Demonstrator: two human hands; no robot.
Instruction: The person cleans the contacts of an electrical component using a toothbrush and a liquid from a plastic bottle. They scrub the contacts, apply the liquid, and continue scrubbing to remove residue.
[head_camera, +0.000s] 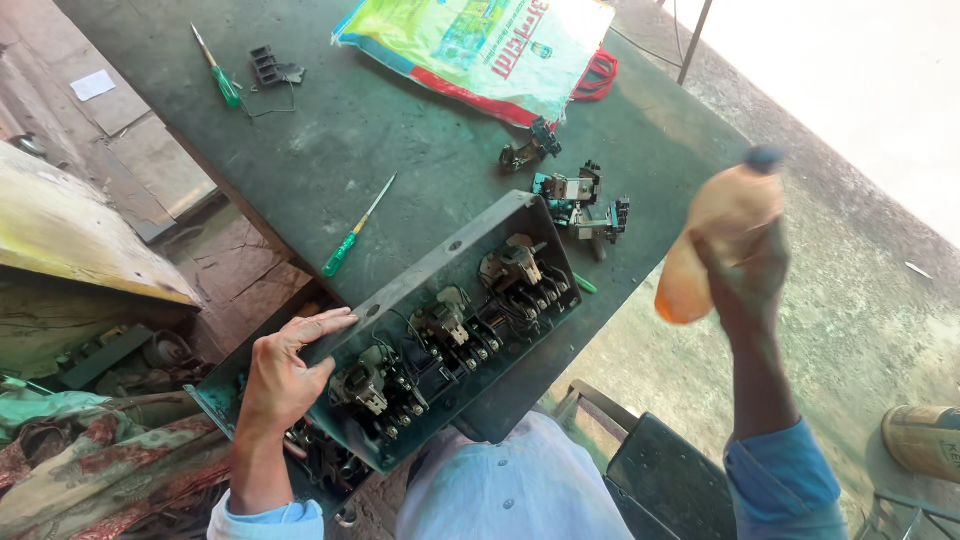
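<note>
Left hand (285, 375) lies flat, fingers spread, bracing the long grey metal switch box (440, 325) tilted at the dark green table (400, 130) edge. Right hand (745, 265) is raised well clear, closed around an orange plastic bottle (715, 240). Risk: the overhanging box may slip off if the bracing hand loosens.

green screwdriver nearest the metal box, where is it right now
In the head view, the green-handled screwdriver lies on the dark table, left of centre, just beyond the metal box that the left hand steadies.
</note>
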